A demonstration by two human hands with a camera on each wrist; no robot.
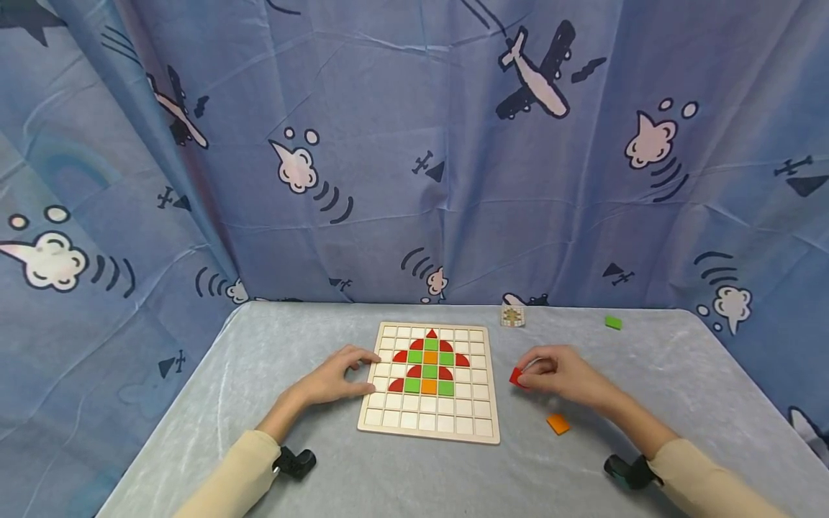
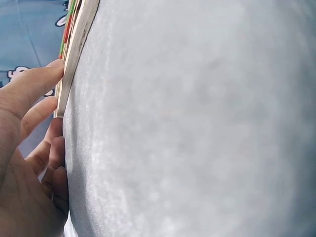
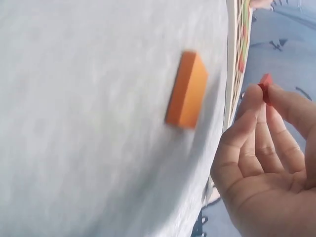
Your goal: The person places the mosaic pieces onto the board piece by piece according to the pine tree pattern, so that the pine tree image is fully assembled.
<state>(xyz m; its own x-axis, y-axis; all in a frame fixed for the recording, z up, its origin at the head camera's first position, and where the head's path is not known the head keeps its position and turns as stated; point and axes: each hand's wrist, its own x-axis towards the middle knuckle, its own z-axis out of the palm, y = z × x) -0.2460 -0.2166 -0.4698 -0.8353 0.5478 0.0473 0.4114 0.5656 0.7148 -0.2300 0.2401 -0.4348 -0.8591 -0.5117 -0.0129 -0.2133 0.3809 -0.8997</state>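
Observation:
A square wooden grid board [image 1: 427, 434] lies on the table with red, green and orange tiles set in a tree-like pattern. My left hand [image 1: 333, 375] rests at the board's left edge, thumb and fingertips spread along the rim; the left wrist view shows the thumb against the board's side. To the right of the board, my right hand [image 1: 562, 370] pinches a small red tile [image 1: 515, 377] between thumb and fingertips. In the right wrist view the red tile [image 3: 267, 83] is mostly covered by the fingers.
Nearer the front, below my right hand, a loose orange square tile [image 1: 558, 424] lies on the grey cloth-covered table [image 1: 311, 460]. A green tile [image 1: 613, 323] sits at the back right. Behind the board lies a small pattern card [image 1: 513, 316], close to the blue curtain [image 1: 363, 237].

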